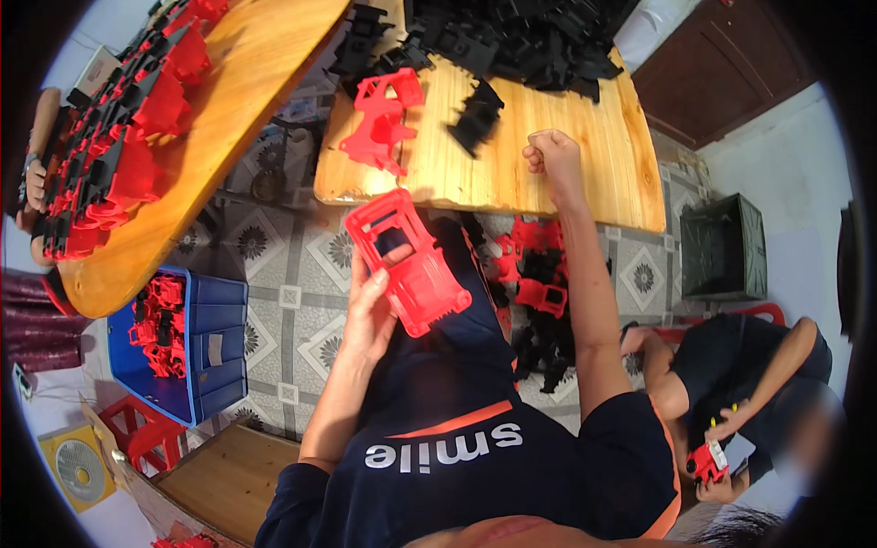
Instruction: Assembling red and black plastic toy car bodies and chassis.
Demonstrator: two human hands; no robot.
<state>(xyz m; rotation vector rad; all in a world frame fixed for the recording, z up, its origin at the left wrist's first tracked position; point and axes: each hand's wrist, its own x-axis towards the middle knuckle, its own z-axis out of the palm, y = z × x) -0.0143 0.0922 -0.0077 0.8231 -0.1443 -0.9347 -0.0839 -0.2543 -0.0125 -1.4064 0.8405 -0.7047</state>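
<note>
My left hand (367,315) grips a red plastic shell (425,283) over my lap, fingers wrapped round its edge. The shell is tilted and has a rectangular opening through which a fingertip shows. My right hand (554,157) is closed in a fist above the right part of the wooden table (585,173); whatever it holds, if anything, is hidden. Left of the fist lies a black plastic part (476,119), slightly blurred. Another red plastic part (382,123) with cut-outs lies near the table's left edge.
A heap of black parts (512,41) covers the table's far side. Red and black assemblies line a second table (247,100). A blue crate (216,342) holds red parts. More parts (544,301) lie beneath the table. At right, a co-worker (722,365) holds a red-and-white piece.
</note>
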